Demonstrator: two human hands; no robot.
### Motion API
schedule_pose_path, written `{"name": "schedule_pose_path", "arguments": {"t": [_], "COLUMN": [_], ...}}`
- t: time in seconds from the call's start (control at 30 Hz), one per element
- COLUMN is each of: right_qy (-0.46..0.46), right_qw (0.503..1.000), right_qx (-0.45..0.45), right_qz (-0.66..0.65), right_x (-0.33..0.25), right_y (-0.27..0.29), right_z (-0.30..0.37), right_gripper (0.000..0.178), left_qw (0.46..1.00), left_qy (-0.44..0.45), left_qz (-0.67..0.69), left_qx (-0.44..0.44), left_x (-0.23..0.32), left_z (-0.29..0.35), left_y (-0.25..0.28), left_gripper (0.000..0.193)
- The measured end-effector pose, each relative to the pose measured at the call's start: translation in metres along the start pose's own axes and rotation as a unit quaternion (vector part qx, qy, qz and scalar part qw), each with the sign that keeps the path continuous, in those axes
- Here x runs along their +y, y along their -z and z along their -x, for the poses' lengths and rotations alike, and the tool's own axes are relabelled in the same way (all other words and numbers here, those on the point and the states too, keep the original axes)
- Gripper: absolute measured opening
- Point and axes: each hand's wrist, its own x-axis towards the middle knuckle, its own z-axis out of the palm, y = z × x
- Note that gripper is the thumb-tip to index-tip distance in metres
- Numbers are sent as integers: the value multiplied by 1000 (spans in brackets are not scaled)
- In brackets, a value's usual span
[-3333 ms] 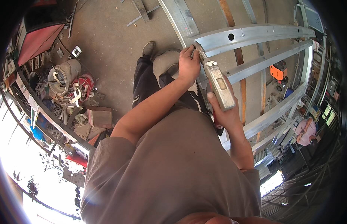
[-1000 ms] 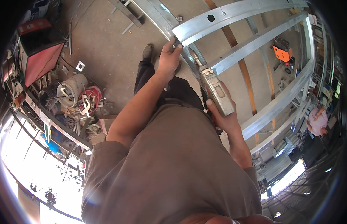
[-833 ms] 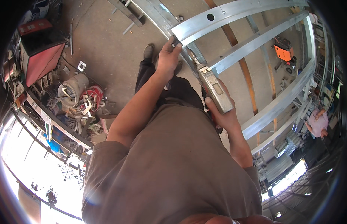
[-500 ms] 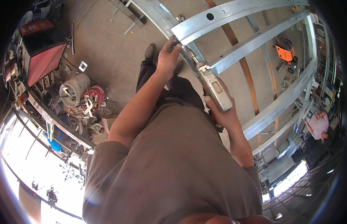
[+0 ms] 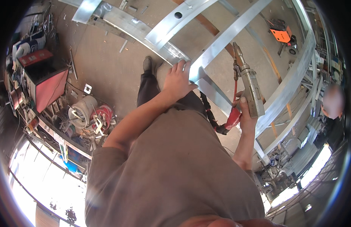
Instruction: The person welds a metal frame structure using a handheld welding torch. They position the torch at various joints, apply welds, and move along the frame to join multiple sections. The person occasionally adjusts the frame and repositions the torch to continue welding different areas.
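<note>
My right hand is wrapped around a worn grey welding torch, with a long nozzle pointing away from me and a thin red tube alongside. Red tape covers its lower handle, and a black hose hangs from it. The torch is held above the frame's right part, its tip apart from the metal. My left hand lies on a shiny steel beam beside a crosspiece joint, fingers laid together over the edge and thumb spread away. A crosspiece runs off to the upper right from that joint.
An orange wheeled machine stands beyond the frame. Left are a red box-shaped cabinet, a bucket of tools and a red coil. Another person is at the far right. Rusty bars cross below the frame.
The torch has moved right, away from the beam, and turned so its nozzle points more straight ahead. My left hand has shifted lower right along the beam and flattened onto it. The view has shifted.
</note>
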Motion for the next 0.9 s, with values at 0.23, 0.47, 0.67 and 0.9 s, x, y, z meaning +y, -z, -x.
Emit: {"name": "schedule_pose_path", "arguments": {"t": [0.23, 0.47, 0.67, 0.9], "right_qy": [-8, 28, 11, -18], "right_qw": [997, 995, 992, 983], "right_qx": [40, 34, 69, 123], "right_qz": [-71, -86, -106, -132], "right_x": [37, 71, 79, 95], "right_y": [44, 74, 95, 103], "right_z": [13, 17, 21, 28], "right_gripper": [37, 33, 33, 30], "left_qw": [995, 995, 976, 989], "left_qy": [-13, 29, 54, 16], "left_qz": [-101, -60, 123, -61], "left_qx": [19, 76, 173, 136], "left_x": [15, 47, 69, 120], "left_z": [8, 21, -53, -224], "left_y": [-17, 20, 88, 150], "left_gripper": [73, 70, 57, 65]}}
